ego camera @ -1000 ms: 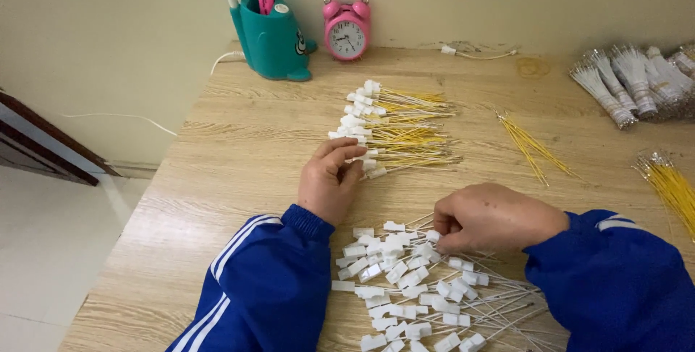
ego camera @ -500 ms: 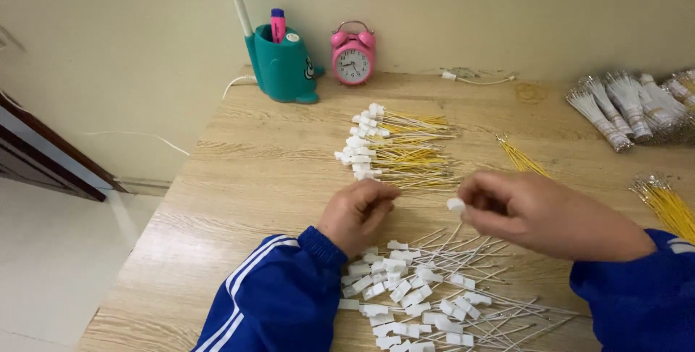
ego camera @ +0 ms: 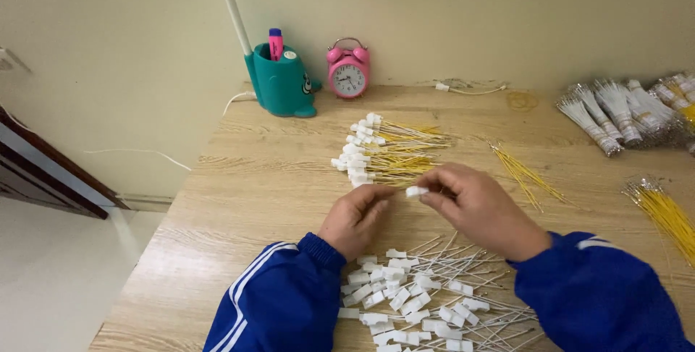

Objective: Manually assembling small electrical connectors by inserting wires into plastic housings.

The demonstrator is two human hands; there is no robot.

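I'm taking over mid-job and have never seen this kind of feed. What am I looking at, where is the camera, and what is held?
There is no machine here: a person in blue sleeves works with bare hands, filmed by a camera worn on the head, looking down at a wooden table. The right hand pinches a small white connector between its fingertips. The left hand rests on the table beside it, its fingers reaching toward that piece. Near the body lies a pile of white connectors with grey wires. Beyond the hands lies a neat row of yellow-wired connectors. At the back stand a teal pen holder and a pink alarm clock.
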